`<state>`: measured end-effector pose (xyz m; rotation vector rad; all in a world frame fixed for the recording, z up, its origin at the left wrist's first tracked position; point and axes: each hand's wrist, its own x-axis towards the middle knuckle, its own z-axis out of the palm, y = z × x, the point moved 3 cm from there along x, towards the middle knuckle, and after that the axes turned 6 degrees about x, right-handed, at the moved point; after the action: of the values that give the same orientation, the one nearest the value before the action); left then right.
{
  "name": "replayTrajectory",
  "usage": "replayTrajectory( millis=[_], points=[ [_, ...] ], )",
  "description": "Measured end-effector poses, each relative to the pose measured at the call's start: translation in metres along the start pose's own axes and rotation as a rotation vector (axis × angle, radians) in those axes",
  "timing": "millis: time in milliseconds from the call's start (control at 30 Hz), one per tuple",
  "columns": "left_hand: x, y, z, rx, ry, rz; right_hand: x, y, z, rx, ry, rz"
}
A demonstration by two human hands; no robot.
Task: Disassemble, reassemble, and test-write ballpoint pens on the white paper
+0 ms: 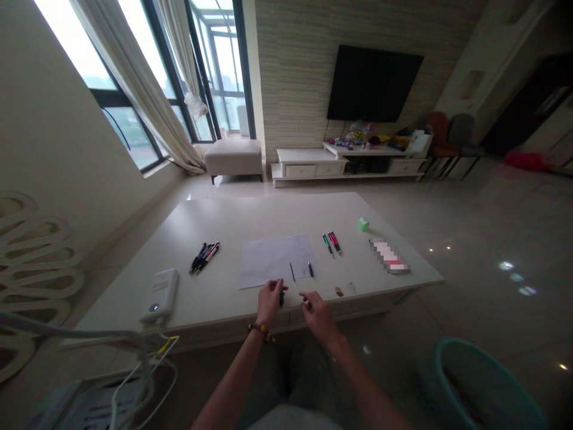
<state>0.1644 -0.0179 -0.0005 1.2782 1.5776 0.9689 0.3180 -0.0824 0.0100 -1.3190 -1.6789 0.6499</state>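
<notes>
Near the table's front edge, my left hand (269, 297) is closed around a small dark green pen part (282, 297). To its right, my right hand (316, 310) has its thumb and fingers pinched together, with a tiny dark piece at the fingertips that is too small to name. White paper (268, 260) lies just beyond my hands. On its right part rest a thin dark refill (292, 272) and a short dark pen part (310, 269). A green pen (328, 245) and a pink pen (335, 243) lie right of the paper.
The white table (215, 218) also holds a bunch of pens (205, 258), a white power box (161, 292) with cables, a green cube (363, 224), a blurred packet (388, 255) and small brown bits (339, 291). A teal bin (441, 364) stands at lower right.
</notes>
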Motion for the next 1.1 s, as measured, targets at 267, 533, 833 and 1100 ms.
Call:
replayTrajectory(
  millis=[267, 533, 833, 1100],
  points=[
    [0.04, 0.021, -0.009, 0.743, 0.205, 0.225, -0.034, 0.029, -0.013, 0.018, 0.18, 0.092],
    [0.015, -0.021, -0.111, 1.049, 0.41, 0.41, -0.152, 0.139, -0.073, -0.057, 0.496, 0.638],
    [0.025, -0.033, -0.112, 1.056, 0.252, 0.513, -0.073, 0.069, -0.049, -0.092, 0.262, 0.306],
    [0.029, -0.022, -0.081, 1.037, 0.095, 0.538, 0.087, 0.005, 0.029, -0.615, -0.25, -0.009]
  ],
)
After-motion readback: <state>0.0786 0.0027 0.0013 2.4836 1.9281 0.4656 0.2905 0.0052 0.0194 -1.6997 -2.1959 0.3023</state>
